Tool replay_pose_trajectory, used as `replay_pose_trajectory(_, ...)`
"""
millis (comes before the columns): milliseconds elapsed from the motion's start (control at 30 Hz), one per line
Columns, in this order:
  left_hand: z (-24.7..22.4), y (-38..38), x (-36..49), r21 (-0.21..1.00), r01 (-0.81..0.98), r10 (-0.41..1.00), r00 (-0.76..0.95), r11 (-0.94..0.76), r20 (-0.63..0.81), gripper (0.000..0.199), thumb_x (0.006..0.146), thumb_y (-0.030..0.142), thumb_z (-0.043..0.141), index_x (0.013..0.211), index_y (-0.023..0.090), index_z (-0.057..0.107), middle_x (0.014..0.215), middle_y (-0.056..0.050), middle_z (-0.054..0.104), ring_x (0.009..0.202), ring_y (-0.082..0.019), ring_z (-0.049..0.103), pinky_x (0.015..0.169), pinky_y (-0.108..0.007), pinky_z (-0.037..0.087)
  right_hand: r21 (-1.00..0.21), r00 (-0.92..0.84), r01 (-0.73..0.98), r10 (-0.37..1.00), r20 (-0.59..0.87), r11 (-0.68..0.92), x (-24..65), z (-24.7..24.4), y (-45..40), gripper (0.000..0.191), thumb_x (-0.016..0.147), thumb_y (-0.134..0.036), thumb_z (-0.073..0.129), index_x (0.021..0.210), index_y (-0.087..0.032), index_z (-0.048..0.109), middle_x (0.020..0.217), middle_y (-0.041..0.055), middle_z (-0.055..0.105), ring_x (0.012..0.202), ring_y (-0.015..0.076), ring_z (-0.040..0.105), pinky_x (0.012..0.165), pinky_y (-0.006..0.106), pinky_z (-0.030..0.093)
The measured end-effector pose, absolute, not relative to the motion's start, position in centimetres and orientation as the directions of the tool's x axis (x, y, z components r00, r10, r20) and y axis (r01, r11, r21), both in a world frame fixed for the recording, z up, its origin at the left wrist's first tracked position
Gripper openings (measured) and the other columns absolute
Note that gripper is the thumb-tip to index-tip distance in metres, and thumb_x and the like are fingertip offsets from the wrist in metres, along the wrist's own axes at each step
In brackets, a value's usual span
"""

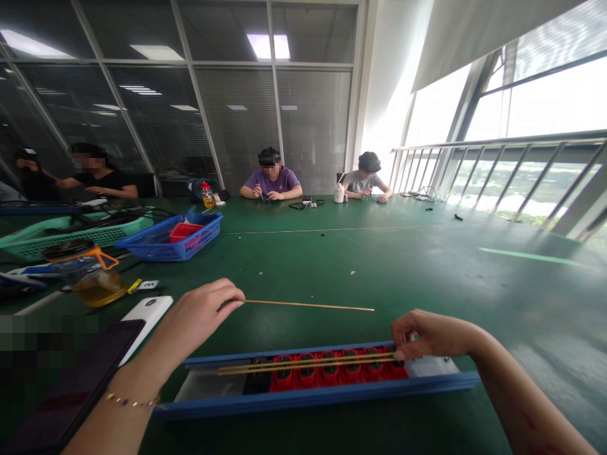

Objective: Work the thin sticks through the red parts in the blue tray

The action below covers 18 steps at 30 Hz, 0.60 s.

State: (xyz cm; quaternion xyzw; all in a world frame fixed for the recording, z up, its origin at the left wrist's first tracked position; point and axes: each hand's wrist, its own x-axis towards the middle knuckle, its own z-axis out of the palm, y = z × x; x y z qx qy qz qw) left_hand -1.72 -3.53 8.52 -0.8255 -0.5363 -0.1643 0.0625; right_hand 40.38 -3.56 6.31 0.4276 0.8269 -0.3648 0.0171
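Note:
My left hand [211, 316] pinches one end of a thin wooden stick [308, 306], which points right, just above the green table. My right hand [417, 335] is closed on the right ends of a few similar wooden sticks [265, 366]. Those lie lengthwise over a long blue-sided tray [322, 403]. Inside the tray is a row of several red square holders [329, 378] with dark centres. A black block [256, 379] sits left of the red row, and pale bare sections lie at both tray ends.
Left of my left arm lie a dark phone-like slab [90, 385] and a white device [154, 313]. Beyond them stand a jar of amber liquid [97, 284], a blue basket [156, 249] and a green basket [28, 243]. Several people sit across the table [303, 253].

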Motion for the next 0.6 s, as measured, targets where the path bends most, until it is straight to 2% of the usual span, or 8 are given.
replay_pose_trajectory(133,6.5,-2.4,-0.5,0.172,0.895,0.904,0.375,-0.411,0.207,0.023,0.081,0.033,0.040,0.080,0.025,0.061,0.087,0.001,0.060,0.074,-0.013,0.056,0.066,-0.022,0.039,-0.601,-0.645,0.708,0.686,-0.337,0.371,40.5,6.3,-3.5,0.040,0.073,-0.052,0.053,0.078,-0.014,0.063,0.071,0.0014,0.060,0.064,0.0130,0.052,0.054,0.019,0.038)
replay_pose_trajectory(233,4.9,-1.6,-0.2,0.228,0.910,0.937,0.324,-0.346,0.129,0.019,0.079,0.033,0.044,0.085,0.024,0.059,0.085,0.000,0.060,0.071,-0.013,0.055,0.064,-0.023,0.038,-0.609,-0.661,0.692,0.679,-0.319,0.387,40.3,6.5,-3.6,0.040,0.074,-0.052,0.052,0.078,-0.014,0.064,0.071,0.0018,0.061,0.065,0.0134,0.053,0.055,0.020,0.039)
replay_pose_trajectory(300,3.8,-1.1,-0.3,0.247,0.919,0.951,0.298,-0.309,0.082,0.018,0.077,0.033,0.046,0.087,0.024,0.057,0.082,0.000,0.060,0.070,-0.014,0.055,0.063,-0.024,0.038,-0.609,-0.659,0.690,0.687,-0.305,0.392,40.2,6.7,-3.7,0.041,0.073,-0.052,0.052,0.077,-0.013,0.064,0.071,0.0021,0.061,0.065,0.0137,0.053,0.055,0.020,0.039)
replay_pose_trajectory(467,1.6,-0.4,-0.5,0.260,0.915,0.948,0.320,-0.309,0.003,0.015,0.077,0.031,0.046,0.074,0.022,0.057,0.078,-0.001,0.060,0.070,-0.015,0.054,0.061,-0.024,0.036,-0.601,-0.654,0.671,0.728,-0.204,0.435,40.1,7.3,-4.0,0.037,0.075,-0.049,0.051,0.075,-0.014,0.064,0.074,0.0034,0.062,0.066,0.0140,0.054,0.058,0.021,0.041)
replay_pose_trajectory(600,0.9,-0.4,-0.4,0.276,0.917,0.949,0.311,-0.288,-0.042,0.017,0.077,0.031,0.045,0.072,0.021,0.058,0.079,-0.002,0.059,0.071,-0.015,0.054,0.063,-0.025,0.037,-0.595,-0.589,0.713,0.778,-0.220,0.371,39.7,8.0,-4.5,0.041,0.079,-0.052,0.043,0.082,-0.015,0.062,0.065,0.0021,0.060,0.056,0.0120,0.051,0.052,0.020,0.039)
